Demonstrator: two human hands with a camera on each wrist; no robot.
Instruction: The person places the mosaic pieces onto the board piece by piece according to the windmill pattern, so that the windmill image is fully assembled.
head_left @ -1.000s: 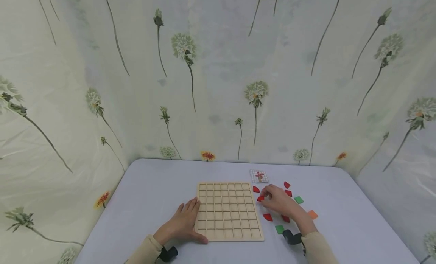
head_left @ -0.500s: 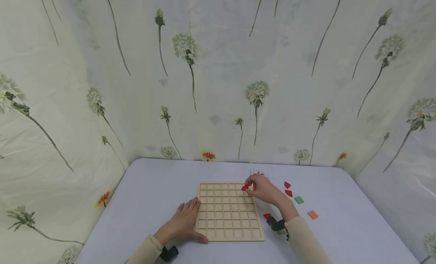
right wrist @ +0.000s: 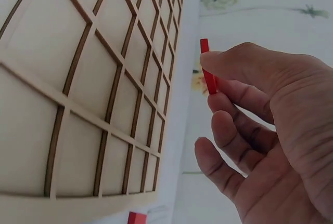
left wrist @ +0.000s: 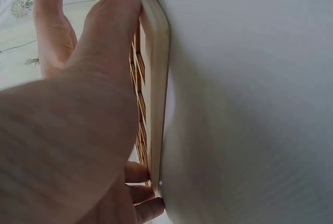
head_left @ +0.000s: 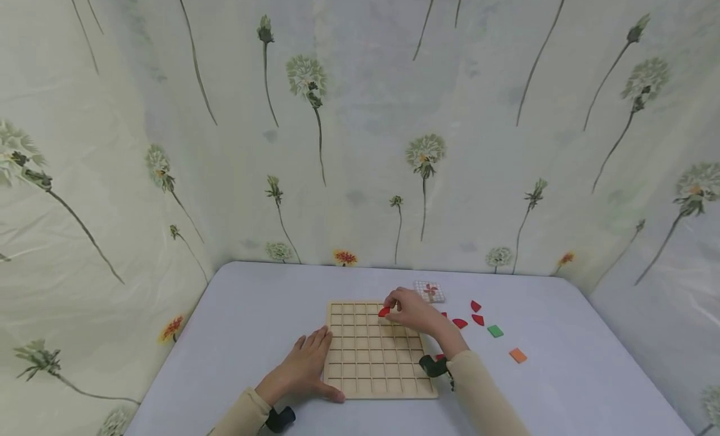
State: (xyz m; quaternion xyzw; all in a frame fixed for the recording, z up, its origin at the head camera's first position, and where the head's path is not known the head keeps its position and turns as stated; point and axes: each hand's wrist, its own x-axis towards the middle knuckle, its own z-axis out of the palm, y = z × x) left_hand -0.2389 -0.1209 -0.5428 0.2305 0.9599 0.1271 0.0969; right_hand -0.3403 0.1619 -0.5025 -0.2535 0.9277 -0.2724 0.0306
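A pale wooden grid board (head_left: 375, 351) lies flat on the lavender table. My left hand (head_left: 300, 368) rests on its left edge, fingers straight beside the frame and thumb along its near corner; the left wrist view shows the thumb (left wrist: 117, 21) lying on the board's rim (left wrist: 156, 78). My right hand (head_left: 406, 311) hovers over the board's far rows and pinches a red piece (head_left: 384, 312) between thumb and forefinger. In the right wrist view the red piece (right wrist: 208, 73) is held on edge above the grid board (right wrist: 88, 94).
Loose red pieces (head_left: 460, 323), a green square (head_left: 495, 330) and an orange square (head_left: 517, 355) lie on the table right of the board. A small pattern card (head_left: 430, 292) sits behind them. A flower-print curtain closes in the back and sides.
My right hand picked a red piece from the pile at the right and carried it left over the board's far rows. The left hand stayed put.
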